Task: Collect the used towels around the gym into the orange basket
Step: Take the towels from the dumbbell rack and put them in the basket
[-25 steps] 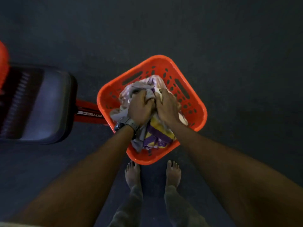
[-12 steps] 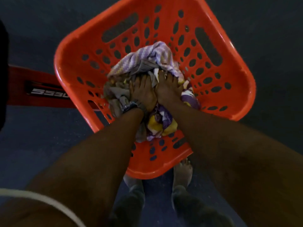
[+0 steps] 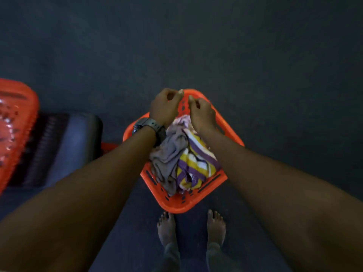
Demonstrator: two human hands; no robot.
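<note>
Two hands: left hand (image 3: pixel 166 107) and right hand (image 3: pixel 202 112) have lifted off the pile they pressed a moment ago; each grip loosely curled, grasping nothing, above the basket's 12 o'clock corner.
Meaning: towels look packed down; basket likely ready to carry on.
Basket: one orange basket (image 3: pixel 176 205) on the floor, just ahead of two bare feet.
Towels: at least two inside, one grey towel (image 3: pixel 169 154), one striped towel (image 3: pixel 196 163).
Bench: one, at 9 o'clock (image 3: pixel 64 146).

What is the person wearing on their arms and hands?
A dark grey watch with a chunky strap sits on the left wrist. Otherwise both forearms are bare, with no sleeves in view, and the left hand and right hand wear no gloves.
</note>
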